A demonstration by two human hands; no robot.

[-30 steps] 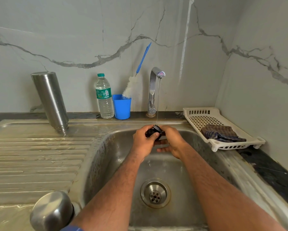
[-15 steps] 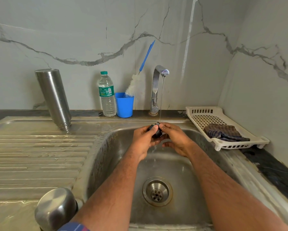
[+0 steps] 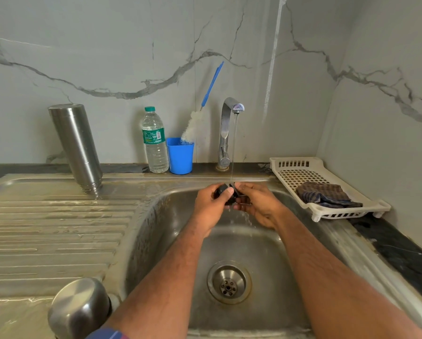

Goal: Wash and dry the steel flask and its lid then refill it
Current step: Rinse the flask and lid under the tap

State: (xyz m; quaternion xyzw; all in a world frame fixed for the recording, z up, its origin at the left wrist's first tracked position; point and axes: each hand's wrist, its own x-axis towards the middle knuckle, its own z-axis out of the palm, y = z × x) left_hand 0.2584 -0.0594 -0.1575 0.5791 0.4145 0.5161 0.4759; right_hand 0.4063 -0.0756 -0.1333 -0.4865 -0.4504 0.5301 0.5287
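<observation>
The steel flask (image 3: 76, 148) stands upside down on the draining board at the back left. A small black lid part (image 3: 225, 193) is held over the sink under the thin stream from the tap (image 3: 228, 133). My left hand (image 3: 211, 206) grips it from the left, and my right hand (image 3: 260, 206) holds it from the right with the fingertips. Water drips off it into the basin. A steel cap (image 3: 79, 308) sits mouth down on the sink's near left rim.
A water bottle (image 3: 155, 140) and a blue cup (image 3: 180, 155) with a bottle brush (image 3: 200, 113) stand behind the sink (image 3: 156, 228). A white drying tray (image 3: 293, 167) with a checked cloth (image 3: 324, 194) sits to the right. The drain (image 3: 228, 281) lies below my hands.
Both hands stay under the stream and turn the black lid part a little. The camera view has shifted slightly.
</observation>
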